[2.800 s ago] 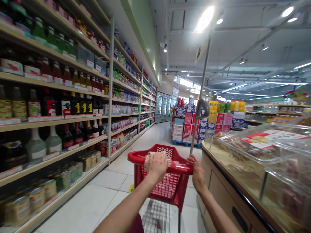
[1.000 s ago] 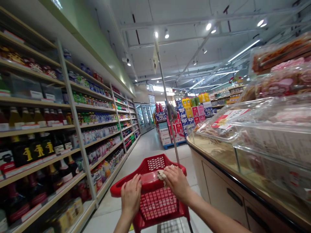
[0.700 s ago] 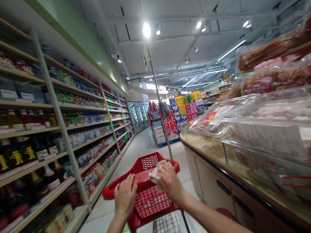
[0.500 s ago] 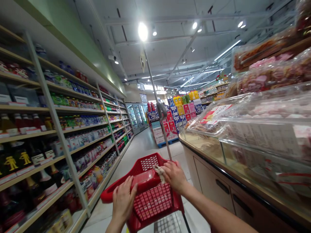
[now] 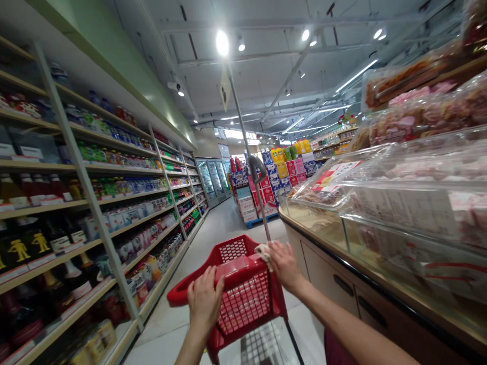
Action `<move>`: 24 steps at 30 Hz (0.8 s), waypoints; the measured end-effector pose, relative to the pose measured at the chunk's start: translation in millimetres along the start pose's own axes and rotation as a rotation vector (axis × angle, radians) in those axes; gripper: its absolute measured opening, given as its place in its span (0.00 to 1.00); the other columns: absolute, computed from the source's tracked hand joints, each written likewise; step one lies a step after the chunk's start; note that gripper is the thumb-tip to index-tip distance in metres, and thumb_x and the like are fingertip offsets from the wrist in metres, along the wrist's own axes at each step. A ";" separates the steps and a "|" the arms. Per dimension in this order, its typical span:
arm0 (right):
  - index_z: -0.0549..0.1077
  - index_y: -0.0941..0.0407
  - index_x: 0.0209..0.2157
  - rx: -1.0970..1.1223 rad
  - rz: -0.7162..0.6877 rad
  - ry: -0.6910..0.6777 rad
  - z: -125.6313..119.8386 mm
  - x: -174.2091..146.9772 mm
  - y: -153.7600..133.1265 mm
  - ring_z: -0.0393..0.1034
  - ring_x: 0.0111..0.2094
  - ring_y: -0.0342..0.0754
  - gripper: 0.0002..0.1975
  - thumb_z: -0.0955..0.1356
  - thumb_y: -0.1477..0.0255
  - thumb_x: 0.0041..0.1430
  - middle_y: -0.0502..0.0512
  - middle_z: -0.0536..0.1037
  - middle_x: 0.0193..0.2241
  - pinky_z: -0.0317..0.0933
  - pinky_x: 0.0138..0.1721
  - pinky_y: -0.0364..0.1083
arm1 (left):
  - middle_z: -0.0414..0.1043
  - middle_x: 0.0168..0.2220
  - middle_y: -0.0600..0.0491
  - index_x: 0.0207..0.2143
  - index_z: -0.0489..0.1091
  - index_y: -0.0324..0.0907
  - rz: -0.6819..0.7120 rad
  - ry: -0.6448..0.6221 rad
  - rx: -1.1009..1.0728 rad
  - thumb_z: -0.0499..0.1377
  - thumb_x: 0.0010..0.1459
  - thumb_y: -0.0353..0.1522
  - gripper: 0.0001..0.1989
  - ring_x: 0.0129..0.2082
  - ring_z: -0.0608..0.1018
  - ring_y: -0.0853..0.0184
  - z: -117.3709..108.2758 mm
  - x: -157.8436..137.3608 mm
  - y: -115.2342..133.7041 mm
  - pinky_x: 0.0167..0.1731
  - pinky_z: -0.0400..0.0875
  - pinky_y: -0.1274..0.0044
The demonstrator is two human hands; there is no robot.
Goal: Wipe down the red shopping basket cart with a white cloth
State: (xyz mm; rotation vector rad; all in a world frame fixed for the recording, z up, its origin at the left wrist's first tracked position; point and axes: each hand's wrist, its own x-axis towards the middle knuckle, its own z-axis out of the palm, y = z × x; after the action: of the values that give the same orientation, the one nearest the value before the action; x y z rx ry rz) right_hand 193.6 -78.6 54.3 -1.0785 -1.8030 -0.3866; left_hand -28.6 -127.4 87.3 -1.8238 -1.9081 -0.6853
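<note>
Along the left, shelves (image 5: 38, 210) carry rows of bottles (image 5: 28, 190), set upright along the front edges, likely so that shoppers can see and reach them. The left hand (image 5: 204, 301) lies over the near edge of a red cart (image 5: 243, 304), left of the handle's middle, fingers together and bent over the bar, seemingly to steady it; whether they close underneath cannot be told. The cart stands on the floor with its handle edge towards the person. Beyond it, stacked boxes (image 5: 249, 205) sit on a blue pallet (image 5: 262, 221), which probably keeps them off the floor. A tall pole (image 5: 241, 121) rises by the cart's right edge; its foot is hidden. At the handle's right corner is a pale cloth (image 5: 263, 252), clamped beneath the curled fingers of the right hand (image 5: 285, 266), apparently to keep it against the plastic. Farthest right, a counter (image 5: 317, 268) bears clear packs (image 5: 331, 177), piled higher towards the right edge, perhaps to show their contents.
</note>
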 end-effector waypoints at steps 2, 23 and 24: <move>0.69 0.54 0.45 -0.006 0.028 0.010 -2.1 0.4 1.5 0.57 0.53 0.52 0.15 0.57 0.73 0.60 0.57 0.69 0.49 0.46 0.52 0.58 | 0.64 0.52 0.48 0.49 0.62 0.42 -0.006 0.003 -0.001 0.43 0.57 0.39 0.21 0.49 0.66 0.63 1.4 1.0 5.0 0.50 0.53 0.66; 0.64 0.50 0.50 0.133 -0.058 -0.072 13.6 11.4 -49.5 0.56 0.53 0.53 0.21 0.64 0.66 0.53 0.55 0.65 0.52 0.49 0.53 0.55 | 0.62 0.53 0.46 0.51 0.60 0.39 0.023 -0.051 0.036 0.41 0.57 0.39 0.23 0.50 0.66 0.60 7.2 7.6 24.2 0.49 0.54 0.63; 0.63 0.48 0.51 0.116 -0.062 -0.110 11.8 14.2 -40.2 0.56 0.53 0.53 0.22 0.64 0.66 0.53 0.54 0.64 0.53 0.47 0.53 0.56 | 0.61 0.53 0.46 0.51 0.60 0.39 0.026 -0.060 0.042 0.41 0.57 0.39 0.23 0.50 0.65 0.60 5.6 7.5 24.2 0.50 0.54 0.63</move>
State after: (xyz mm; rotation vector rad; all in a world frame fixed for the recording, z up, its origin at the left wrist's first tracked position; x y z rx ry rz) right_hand 152.4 -86.2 68.3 -0.9817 -1.9356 -0.2604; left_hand -4.6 -117.5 89.0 -1.8600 -1.9186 -0.5838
